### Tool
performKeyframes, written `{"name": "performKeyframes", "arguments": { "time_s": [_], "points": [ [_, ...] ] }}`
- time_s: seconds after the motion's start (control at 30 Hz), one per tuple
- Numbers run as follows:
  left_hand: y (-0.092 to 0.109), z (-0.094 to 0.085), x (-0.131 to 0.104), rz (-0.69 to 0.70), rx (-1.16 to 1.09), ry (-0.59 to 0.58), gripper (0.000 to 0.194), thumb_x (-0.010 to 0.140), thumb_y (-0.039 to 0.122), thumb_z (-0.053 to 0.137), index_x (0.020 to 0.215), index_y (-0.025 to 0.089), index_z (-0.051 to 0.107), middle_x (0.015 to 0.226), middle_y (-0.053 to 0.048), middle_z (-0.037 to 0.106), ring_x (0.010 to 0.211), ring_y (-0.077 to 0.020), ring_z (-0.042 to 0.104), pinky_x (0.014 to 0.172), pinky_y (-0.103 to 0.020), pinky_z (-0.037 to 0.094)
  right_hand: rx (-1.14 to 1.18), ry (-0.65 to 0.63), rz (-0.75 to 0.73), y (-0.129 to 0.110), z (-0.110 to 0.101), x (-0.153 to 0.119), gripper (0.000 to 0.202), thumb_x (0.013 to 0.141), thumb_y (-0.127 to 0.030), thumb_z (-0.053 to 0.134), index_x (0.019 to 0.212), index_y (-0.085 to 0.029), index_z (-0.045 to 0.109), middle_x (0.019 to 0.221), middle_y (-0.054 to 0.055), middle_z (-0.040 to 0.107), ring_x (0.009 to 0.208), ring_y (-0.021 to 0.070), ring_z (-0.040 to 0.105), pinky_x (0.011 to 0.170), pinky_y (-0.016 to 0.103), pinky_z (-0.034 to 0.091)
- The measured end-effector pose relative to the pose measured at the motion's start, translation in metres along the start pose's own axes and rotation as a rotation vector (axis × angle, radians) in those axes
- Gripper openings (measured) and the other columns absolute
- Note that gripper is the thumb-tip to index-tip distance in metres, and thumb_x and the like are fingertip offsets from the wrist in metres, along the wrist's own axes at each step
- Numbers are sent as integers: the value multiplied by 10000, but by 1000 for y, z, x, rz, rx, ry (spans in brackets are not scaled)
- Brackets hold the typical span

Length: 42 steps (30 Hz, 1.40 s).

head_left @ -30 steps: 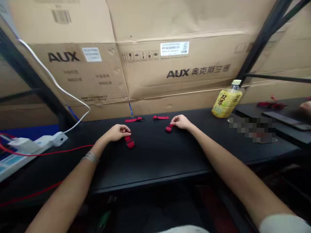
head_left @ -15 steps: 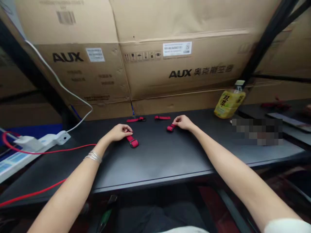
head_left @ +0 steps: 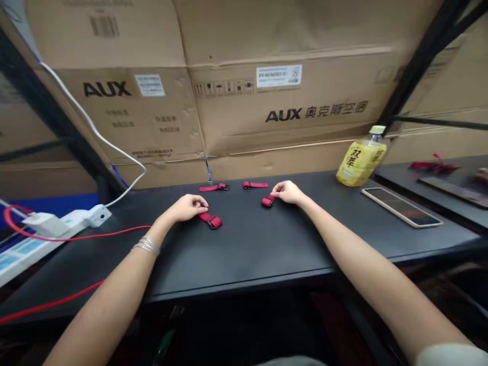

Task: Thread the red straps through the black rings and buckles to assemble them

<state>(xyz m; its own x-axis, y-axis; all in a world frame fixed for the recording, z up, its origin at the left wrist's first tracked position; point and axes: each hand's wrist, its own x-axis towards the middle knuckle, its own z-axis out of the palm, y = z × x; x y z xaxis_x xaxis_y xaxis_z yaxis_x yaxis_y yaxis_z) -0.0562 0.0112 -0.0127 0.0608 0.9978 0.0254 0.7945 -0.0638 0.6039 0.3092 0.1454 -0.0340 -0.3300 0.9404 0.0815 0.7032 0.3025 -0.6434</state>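
Observation:
My left hand (head_left: 189,207) pinches the end of a short red strap (head_left: 215,222) with a dark buckle; the strap points right and toward me over the black tabletop (head_left: 244,254). Between the fingertips of my right hand (head_left: 286,192) is the end of another red strap (head_left: 267,202), its looped, buckled end to the left. Behind them, near the cardboard, lie two more red straps with dark buckles, one at the left (head_left: 209,188) and one at the right (head_left: 259,185).
Large cardboard boxes (head_left: 236,117) stand along the back. A yellow-labelled bottle (head_left: 360,160) and a phone (head_left: 402,207) are on the right. At the left lie a white power strip (head_left: 23,254) and a red cable (head_left: 57,303). Part of another person's hand (head_left: 482,174) shows at the right edge.
The buckled end of the strap in my left hand has swung slightly right and away from me. My right hand and its strap have hardly moved.

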Motion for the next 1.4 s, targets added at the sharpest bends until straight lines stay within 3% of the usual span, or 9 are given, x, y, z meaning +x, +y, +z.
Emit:
{"name": "performKeyframes", "arguments": {
  "time_s": [1.13, 1.4],
  "points": [
    [11, -1, -6, -13, 13, 9, 415, 667, 514, 658, 824, 139, 742, 619, -17, 607, 572, -143, 472, 551, -258, 333, -1, -11, -2, 4, 2, 3, 153, 762, -269, 694, 789, -121, 721, 719, 33, 682, 658, 107, 569, 617, 213, 404],
    [5, 0, -3, 0, 22, 16, 462, 695, 536, 622, 889, 132, 735, 654, -25, 634, 598, -157, 515, 561, -260, 362, -2, -19, 5, 5, 2, 3, 158, 752, -285, 701, 774, -130, 723, 730, 31, 689, 652, 106, 568, 611, 213, 401]
  ]
}}
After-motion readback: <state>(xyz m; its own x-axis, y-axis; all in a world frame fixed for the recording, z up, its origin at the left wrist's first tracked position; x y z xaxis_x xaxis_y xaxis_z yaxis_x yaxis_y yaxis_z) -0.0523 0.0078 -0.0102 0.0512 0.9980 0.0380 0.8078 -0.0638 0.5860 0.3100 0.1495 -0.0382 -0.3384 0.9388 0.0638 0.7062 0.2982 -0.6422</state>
